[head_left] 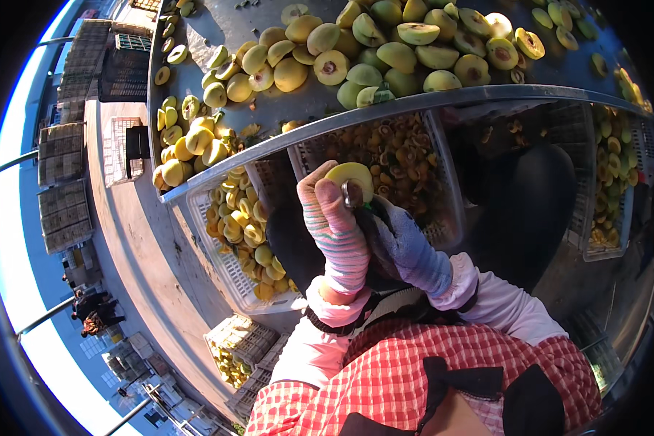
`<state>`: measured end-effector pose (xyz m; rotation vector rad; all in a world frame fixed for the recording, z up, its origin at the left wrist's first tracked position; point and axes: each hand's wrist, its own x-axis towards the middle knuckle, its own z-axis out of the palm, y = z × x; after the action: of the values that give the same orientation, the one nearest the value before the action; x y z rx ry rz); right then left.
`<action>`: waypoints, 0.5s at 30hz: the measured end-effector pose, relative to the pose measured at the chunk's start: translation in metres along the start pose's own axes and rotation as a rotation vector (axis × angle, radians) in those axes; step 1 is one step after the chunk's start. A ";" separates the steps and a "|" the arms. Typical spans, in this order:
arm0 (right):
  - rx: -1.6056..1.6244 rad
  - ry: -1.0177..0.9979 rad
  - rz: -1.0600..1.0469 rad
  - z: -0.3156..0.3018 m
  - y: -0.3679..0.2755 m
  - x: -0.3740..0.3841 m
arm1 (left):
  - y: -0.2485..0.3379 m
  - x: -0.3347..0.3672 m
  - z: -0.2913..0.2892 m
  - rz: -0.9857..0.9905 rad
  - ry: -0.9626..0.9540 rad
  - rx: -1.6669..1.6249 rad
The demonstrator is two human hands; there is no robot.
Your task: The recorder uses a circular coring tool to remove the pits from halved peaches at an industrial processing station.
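My left hand (336,231), in a pale striped knit glove, is closed around a yellow-green peach half (358,175). Beside it my right hand (413,248), in a bluish striped glove, grips a small pitting tool. Its curved metal end (348,195) sits against the peach half; the fingers hide most of the handle. Both hands are just below the metal table's near edge (414,99), above a white crate (452,196) of brownish peach scraps (403,156). On the table lies a pile of halved peaches (330,67), some with brown centres facing up.
To the left of my knees stands a white crate (232,280) of yellow peach halves (247,218). Another filled crate (604,251) stands at the right. More stacked crates (243,340) are at lower left. Distant people (98,311) are by the far-left crate stacks (62,156).
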<state>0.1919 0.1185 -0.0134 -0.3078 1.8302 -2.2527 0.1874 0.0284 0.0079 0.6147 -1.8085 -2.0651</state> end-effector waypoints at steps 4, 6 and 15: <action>0.138 -0.258 0.368 -0.017 0.004 -0.011 | 0.013 0.003 -0.004 0.045 -0.066 0.139; 0.374 -0.149 0.439 -0.021 0.001 -0.007 | 0.030 0.015 -0.006 -0.235 -0.367 0.251; 1.685 -0.572 1.018 -0.017 0.011 -0.017 | 0.009 0.019 -0.025 -0.220 -0.457 0.222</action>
<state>0.2034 0.1369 -0.0281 0.2438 -0.4570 -1.7661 0.1837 -0.0044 0.0126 0.4351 -2.3421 -2.3097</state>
